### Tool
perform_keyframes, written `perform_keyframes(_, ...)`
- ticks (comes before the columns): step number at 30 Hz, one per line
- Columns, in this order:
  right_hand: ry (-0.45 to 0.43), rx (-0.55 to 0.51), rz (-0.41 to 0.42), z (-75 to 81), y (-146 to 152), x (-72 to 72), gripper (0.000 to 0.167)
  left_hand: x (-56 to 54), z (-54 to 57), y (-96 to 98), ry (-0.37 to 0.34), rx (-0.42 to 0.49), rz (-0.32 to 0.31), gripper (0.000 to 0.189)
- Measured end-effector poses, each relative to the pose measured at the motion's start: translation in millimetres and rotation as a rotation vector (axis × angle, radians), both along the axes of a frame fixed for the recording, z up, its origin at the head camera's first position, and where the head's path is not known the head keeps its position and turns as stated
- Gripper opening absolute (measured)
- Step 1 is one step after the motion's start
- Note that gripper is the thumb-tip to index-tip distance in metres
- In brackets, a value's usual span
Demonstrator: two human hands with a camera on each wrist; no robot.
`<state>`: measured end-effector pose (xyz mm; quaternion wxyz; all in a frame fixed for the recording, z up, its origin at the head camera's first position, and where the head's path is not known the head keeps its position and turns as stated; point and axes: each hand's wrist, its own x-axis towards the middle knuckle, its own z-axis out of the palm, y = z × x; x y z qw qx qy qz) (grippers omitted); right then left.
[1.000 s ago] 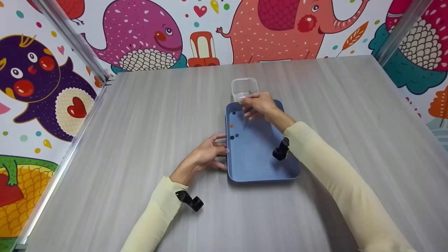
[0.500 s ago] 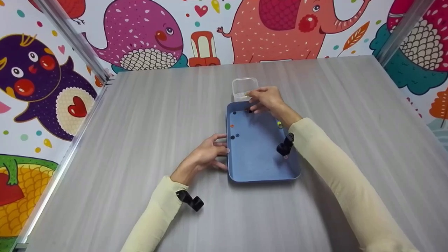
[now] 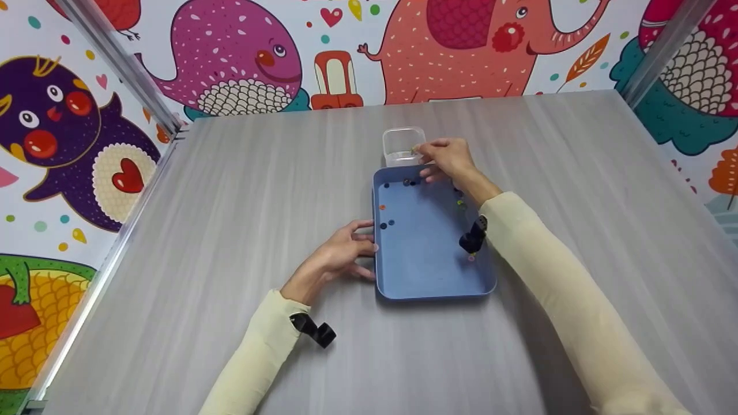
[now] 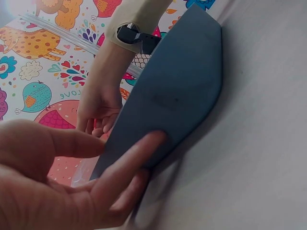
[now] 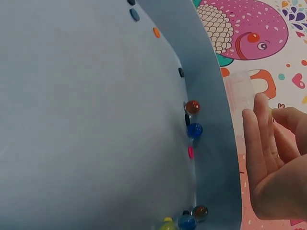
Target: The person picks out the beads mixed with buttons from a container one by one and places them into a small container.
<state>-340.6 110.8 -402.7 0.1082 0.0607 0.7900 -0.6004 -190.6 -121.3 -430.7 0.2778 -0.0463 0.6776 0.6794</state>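
My right hand (image 3: 452, 158) is over the far end of the blue tray (image 3: 424, 282), by the clear plastic container (image 3: 398, 159). Its thumb and index finger pinch a small yellowish piece (image 5: 272, 112), mostly hidden by the fingertips; its kind cannot be told. The other fingers stick out fairly straight. My left hand (image 3: 340, 251) rests at the tray's left side, fingers spread and fingertips touching the outer wall. Along the tray's edges lie small buttons, one an orange button (image 5: 156, 32), and glass marbles, including a blue marble (image 5: 194, 130).
The container stands against the tray's far end on the grey table (image 3: 277, 190). More marbles and buttons, with a yellow marble (image 5: 168, 224) among them, lie along the tray's right side. A wall with printed cartoon animals (image 3: 455, 52) borders the table behind.
My right hand has moved up and right, away from the tray's far-left corner, to beside the container, still pinching the small piece. Left hand and tray stay in place.
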Motion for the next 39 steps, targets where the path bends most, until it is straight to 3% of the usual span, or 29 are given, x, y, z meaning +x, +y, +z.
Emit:
perform_keyframes(7,0.042,0.057,-0.006,0.0,3.1,-0.9,0.039,-0.5,-0.4,-0.3,-0.003,-0.002,0.006,0.064)
perform_keyframes(31,0.158,0.105,0.014,-4.9,1.4,-3.2,0.033,-1.2,-2.2,0.3,-0.004,0.001,0.006,0.063)
perform_keyframes(39,0.135,0.094,0.013,-5.4,5.1,-1.2,0.041,-1.1,-2.6,-0.2,-0.001,-0.015,0.007,0.063)
